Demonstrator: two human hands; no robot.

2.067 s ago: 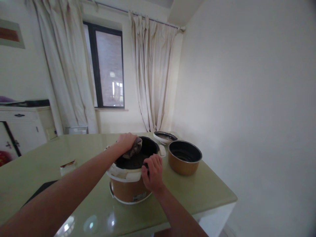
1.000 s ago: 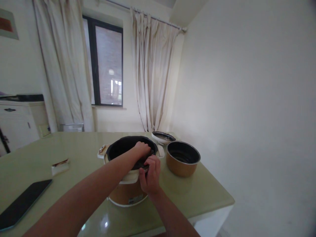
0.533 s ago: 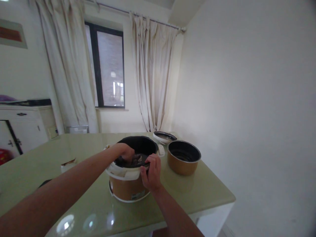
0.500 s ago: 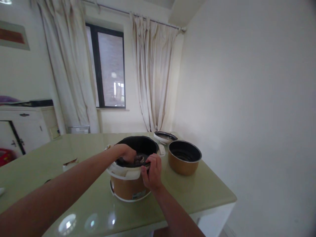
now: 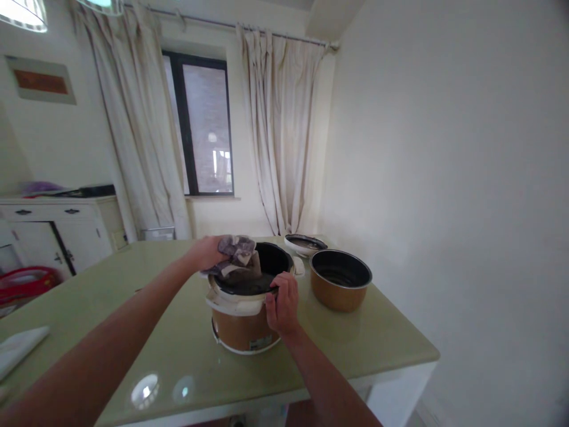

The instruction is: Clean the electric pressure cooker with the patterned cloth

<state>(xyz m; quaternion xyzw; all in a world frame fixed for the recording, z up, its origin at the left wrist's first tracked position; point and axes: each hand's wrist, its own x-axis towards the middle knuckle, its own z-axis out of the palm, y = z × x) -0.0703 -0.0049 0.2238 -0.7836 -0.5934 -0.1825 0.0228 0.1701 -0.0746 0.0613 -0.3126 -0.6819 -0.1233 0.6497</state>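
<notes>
A rice cooker body [image 5: 242,332], brown with a white rim and a black inside, stands upright on the green tabletop. My left hand [image 5: 208,254] is closed on a grey patterned cloth [image 5: 240,252] at the cooker's left rim, and part of the cloth hangs into the opening. With fingers curled over the front right rim, my right hand [image 5: 283,303] grips the cooker. Right of it sits a brown inner pot [image 5: 340,290] with a dark interior. Behind that pot lies a round white lid [image 5: 306,244] with a dark underside facing up.
The green tabletop [image 5: 178,338] ends at a right edge close to the wall. A white flat object [image 5: 22,350] lies at the left. Beyond the table are a white cabinet [image 5: 80,231] and a red basin [image 5: 29,284]. Curtains flank the window [image 5: 207,124].
My left hand has come up from inside the cooker to its left rim, bringing the cloth into view. My right hand still holds the rim. The view has shifted somewhat left.
</notes>
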